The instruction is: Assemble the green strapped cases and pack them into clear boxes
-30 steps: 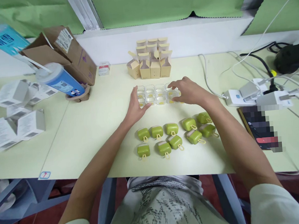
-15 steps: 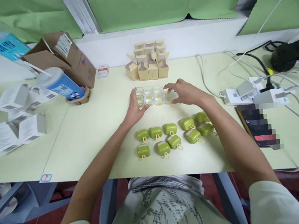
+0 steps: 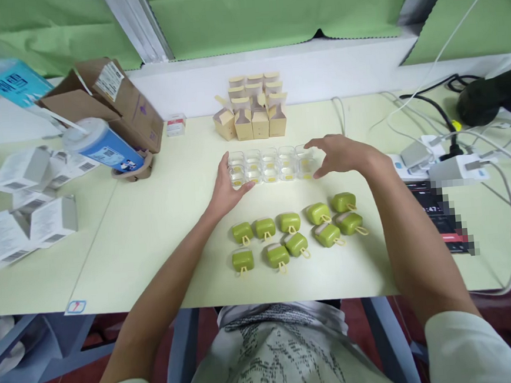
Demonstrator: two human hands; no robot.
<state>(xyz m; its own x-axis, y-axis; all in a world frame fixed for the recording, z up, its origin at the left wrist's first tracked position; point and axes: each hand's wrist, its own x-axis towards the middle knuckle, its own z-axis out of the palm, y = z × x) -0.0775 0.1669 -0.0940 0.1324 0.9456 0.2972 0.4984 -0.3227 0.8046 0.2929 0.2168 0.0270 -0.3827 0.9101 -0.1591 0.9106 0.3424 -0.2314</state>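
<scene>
A row of small clear plastic boxes (image 3: 271, 165) with yellow parts inside lies across the middle of the pale table (image 3: 160, 222). My left hand (image 3: 226, 188) rests flat against the row's left end, fingers stretched out. My right hand (image 3: 339, 154) hovers at the row's right end, fingers spread, holding nothing. Several green cases (image 3: 291, 231) with yellow loops lie in two rows in front of the boxes, closer to me. Behind them stand several small tan cartons (image 3: 253, 106), flaps open.
A brown cardboard box (image 3: 111, 99) and a blue-labelled cup (image 3: 101, 143) sit at the left, white cartons (image 3: 26, 203) beyond. At the right lie a power strip with chargers (image 3: 439, 162), white cables, a phone (image 3: 439, 218) and a black object (image 3: 491, 97).
My right hand has lifted off the clear boxes and shifted right to the end of the row, fingers opening. The left hand stays put. The view has drifted slightly.
</scene>
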